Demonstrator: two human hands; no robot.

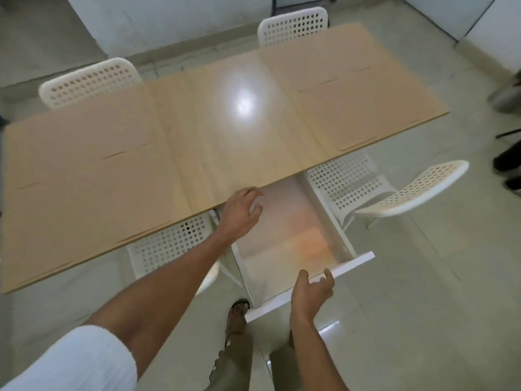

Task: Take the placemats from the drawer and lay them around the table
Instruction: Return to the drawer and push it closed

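Several tan placemats lie flat on the wooden table (pixel 225 131): two at the left end (pixel 79 128) (pixel 84 210) and two at the right end (pixel 318 60) (pixel 366 114). A white drawer (pixel 349 262) is pulled out from under the table's near edge, and its inside looks bare. My left hand (pixel 239 213) hovers over the drawer's back part at the table edge, fingers spread and holding nothing. My right hand (pixel 310 292) is on the drawer's front panel, with thumb and fingers hooked over its top edge.
White perforated chairs stand around the table: two on the far side (pixel 90 83) (pixel 293 25), one tucked under the near edge (pixel 172 246), and one pulled out at the right (pixel 400 190). My sandalled foot (pixel 238 314) is beside the drawer. Another person's dark shoes (pixel 507 162) show at the right edge.
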